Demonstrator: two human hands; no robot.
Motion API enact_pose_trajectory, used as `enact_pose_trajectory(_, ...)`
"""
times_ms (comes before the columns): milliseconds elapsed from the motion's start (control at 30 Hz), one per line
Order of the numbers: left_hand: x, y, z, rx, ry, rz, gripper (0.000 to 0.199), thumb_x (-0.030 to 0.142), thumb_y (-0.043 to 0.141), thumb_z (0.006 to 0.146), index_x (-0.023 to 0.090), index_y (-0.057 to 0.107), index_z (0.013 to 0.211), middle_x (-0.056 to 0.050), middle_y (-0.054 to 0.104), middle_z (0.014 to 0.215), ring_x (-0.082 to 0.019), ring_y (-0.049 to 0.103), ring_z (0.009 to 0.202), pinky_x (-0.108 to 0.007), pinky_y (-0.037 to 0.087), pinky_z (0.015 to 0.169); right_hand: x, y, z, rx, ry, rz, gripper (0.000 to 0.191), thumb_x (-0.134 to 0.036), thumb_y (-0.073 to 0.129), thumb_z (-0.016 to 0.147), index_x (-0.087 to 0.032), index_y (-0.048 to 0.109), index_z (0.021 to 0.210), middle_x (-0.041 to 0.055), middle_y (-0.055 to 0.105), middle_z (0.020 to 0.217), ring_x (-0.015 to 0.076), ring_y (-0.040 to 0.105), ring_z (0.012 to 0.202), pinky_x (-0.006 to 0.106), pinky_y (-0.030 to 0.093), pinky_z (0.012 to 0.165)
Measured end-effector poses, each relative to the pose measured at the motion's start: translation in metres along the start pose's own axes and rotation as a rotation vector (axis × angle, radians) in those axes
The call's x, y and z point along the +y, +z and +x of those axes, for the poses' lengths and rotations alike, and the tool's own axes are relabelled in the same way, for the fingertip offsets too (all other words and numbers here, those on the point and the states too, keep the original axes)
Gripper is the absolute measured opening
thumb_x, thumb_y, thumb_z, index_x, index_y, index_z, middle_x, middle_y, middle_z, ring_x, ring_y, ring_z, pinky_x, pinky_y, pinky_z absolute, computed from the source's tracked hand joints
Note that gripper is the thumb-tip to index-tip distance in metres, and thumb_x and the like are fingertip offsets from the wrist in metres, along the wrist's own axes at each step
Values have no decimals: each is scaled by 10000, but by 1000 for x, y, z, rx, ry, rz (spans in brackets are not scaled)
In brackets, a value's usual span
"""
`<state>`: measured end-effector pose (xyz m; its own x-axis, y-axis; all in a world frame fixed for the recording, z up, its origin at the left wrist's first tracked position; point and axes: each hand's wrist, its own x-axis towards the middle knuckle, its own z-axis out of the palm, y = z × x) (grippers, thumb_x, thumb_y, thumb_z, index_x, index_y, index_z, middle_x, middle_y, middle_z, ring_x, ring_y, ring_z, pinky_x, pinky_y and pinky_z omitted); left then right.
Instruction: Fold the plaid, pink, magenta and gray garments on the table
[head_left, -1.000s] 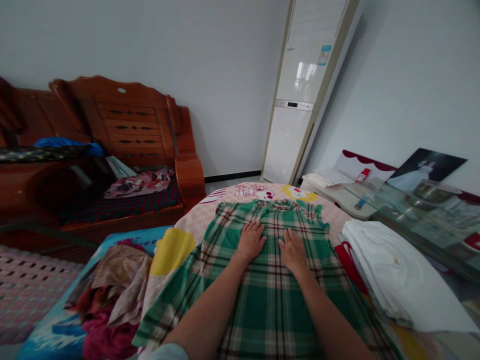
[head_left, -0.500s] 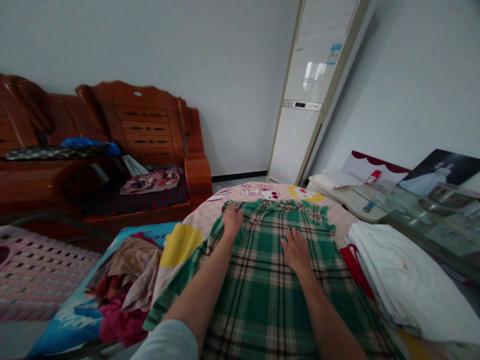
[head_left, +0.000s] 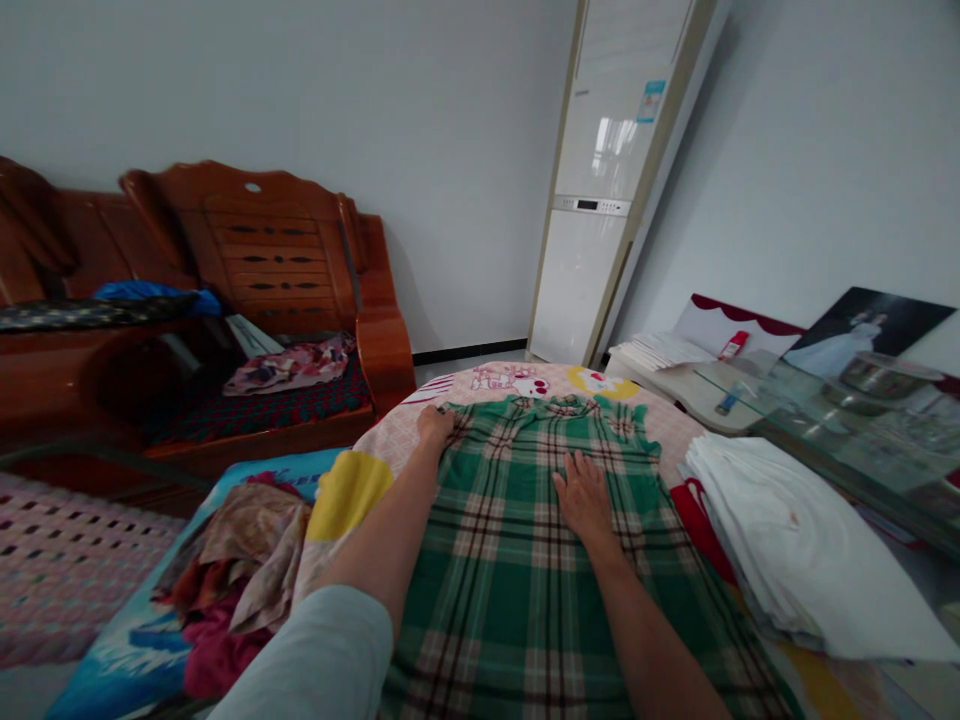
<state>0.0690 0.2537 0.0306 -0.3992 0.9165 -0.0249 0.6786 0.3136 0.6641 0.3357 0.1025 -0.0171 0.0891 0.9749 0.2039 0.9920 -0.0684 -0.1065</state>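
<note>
A green plaid dress (head_left: pixel 517 560) with ruffled edges at its far end lies spread over the covered surface in front of me. My left hand (head_left: pixel 436 426) is at its far left corner, with the fingers closed on the edge of the fabric; the fingertips are partly hidden. On the upper middle of the dress my right hand (head_left: pixel 583 492) rests flat, palm down, fingers stretched out. Under the dress is a pink patterned cloth (head_left: pixel 420 405) with yellow patches.
Folded white cloth (head_left: pixel 802 540) is stacked at the right, beside a glass shelf (head_left: pixel 840 430) with metal bowls. To the left, crumpled clothes (head_left: pixel 247 560) lie on a blue bag near a pink woven chair (head_left: pixel 75 570). Wooden chairs (head_left: pixel 277 260) and an air conditioner (head_left: pixel 585 230) stand behind.
My left hand has moved left to the outer edge of the dress, and the fabric's left side has shifted inward. My right hand stays flat on it. The view has turned slightly right.
</note>
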Motion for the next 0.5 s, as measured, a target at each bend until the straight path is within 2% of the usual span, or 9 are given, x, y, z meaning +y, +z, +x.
enact_pose_trajectory(133,3,-3,-4,-32,70,-36,276,247,561,814,146,728,1009,-85,749,825,-215,695,813,-248,477,663,-1,-1,0,1,0,9,544,-378,320,993,-79,432,1434,185,372,1517,320,306,1401,473,185,1130)
enact_pose_trajectory(233,5,-10,-13,-49,183,-64,239,239,563,809,157,751,933,-57,747,833,-189,679,817,-231,466,678,-1,-1,0,-5,2,8,549,-382,322,992,-79,430,1437,183,368,1520,319,302,1404,468,182,1132)
enact_pose_trajectory(300,4,-18,-22,-178,305,-92,225,230,572,780,153,757,883,-34,735,770,-164,655,708,-225,457,630,0,-1,0,-8,5,7,550,-385,322,990,-83,432,1436,179,376,1517,320,308,1402,465,185,1132)
enact_pose_trajectory(400,-2,-29,-33,-549,472,-96,190,269,612,728,157,756,784,-3,697,654,-131,583,548,-216,428,537,0,0,1,0,-1,1,547,-385,311,990,-91,437,1433,172,391,1510,320,320,1396,462,191,1128)
enact_pose_trajectory(433,-3,-31,-36,-629,497,-79,188,294,621,725,159,750,747,0,685,626,-128,568,526,-215,421,522,0,0,1,3,-3,-1,548,-387,308,990,-93,437,1433,170,392,1510,320,320,1395,462,192,1127)
enact_pose_trajectory(467,-3,-33,-37,-647,503,-57,203,318,617,736,160,742,716,0,675,605,-128,563,518,-215,419,519,0,1,1,5,-2,-3,548,-388,305,990,-94,438,1433,168,391,1511,319,320,1396,462,191,1126)
enact_pose_trajectory(500,-3,-34,-38,-599,492,-32,231,336,598,761,160,734,698,-5,670,595,-132,571,526,-216,423,528,0,1,1,4,1,-2,548,-389,304,991,-95,438,1433,166,390,1512,317,319,1396,461,190,1126)
